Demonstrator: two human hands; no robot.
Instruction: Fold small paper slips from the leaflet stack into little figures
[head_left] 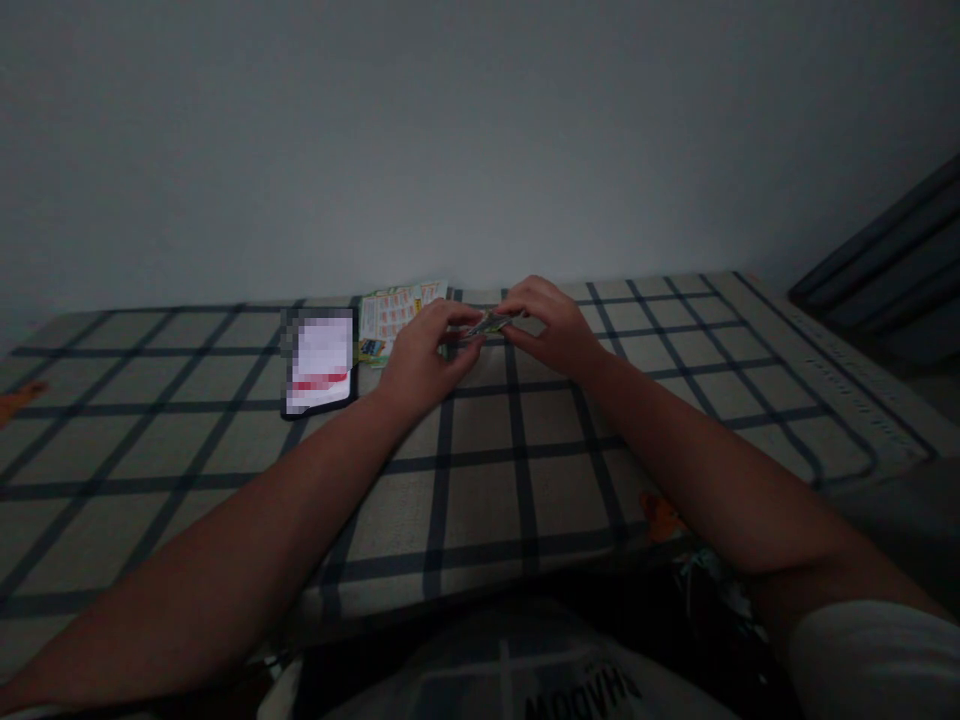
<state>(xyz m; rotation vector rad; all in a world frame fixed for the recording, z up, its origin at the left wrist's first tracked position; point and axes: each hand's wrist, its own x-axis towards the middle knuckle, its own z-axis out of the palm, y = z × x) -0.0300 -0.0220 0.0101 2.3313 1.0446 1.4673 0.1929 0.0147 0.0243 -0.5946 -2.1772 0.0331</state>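
My left hand (421,355) and my right hand (549,325) meet over the checked cloth (525,470), both pinching a small folded piece of printed paper (487,324) between fingers and thumbs. The paper is held just above the cloth, its edges hidden by my fingers. The room is dim.
A lit phone (321,365) in a dark case lies flat to the left of my hands. A colourful printed sheet (390,312) lies behind it near the wall. A dark object (885,270) stands at the far right. A small orange thing (660,520) sits near my right forearm.
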